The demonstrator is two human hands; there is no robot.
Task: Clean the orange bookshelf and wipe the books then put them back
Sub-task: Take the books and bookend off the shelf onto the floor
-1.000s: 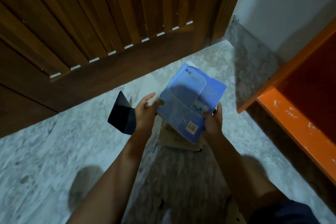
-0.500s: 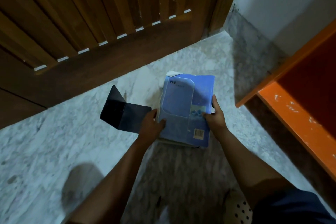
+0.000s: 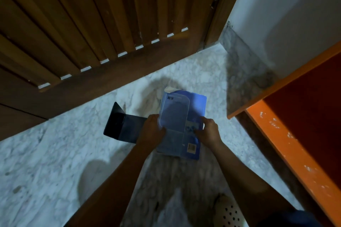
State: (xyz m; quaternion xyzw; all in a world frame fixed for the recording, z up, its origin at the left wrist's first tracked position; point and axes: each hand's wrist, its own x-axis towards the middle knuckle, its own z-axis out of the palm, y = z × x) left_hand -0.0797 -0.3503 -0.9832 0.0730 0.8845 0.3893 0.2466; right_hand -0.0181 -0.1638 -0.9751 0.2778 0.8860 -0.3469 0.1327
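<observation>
A blue book [image 3: 196, 105] lies flat on a low stack on the marble floor, with a translucent plastic sheet [image 3: 175, 114] resting on its cover. My left hand [image 3: 153, 131] grips the book's left edge, thumb on the plastic sheet. My right hand [image 3: 209, 131] holds the right edge, fingers bent over the cover. A black metal bookend [image 3: 121, 125] stands on the floor just left of my left hand. The orange bookshelf [image 3: 287, 145] is at the right, its visible shelf bare and spotted with white marks. The books under the blue one are hidden.
A slatted wooden door [image 3: 92, 33] closes off the far side. A white wall [image 3: 286, 14] with a marble skirting stands behind the shelf. My perforated slipper [image 3: 228, 212] shows at the bottom. Marble floor [image 3: 46, 162] stretches out to the left.
The blue book was tilted up in both hands; it has come down flat onto the stack. My right hand has shifted slightly inward over the cover.
</observation>
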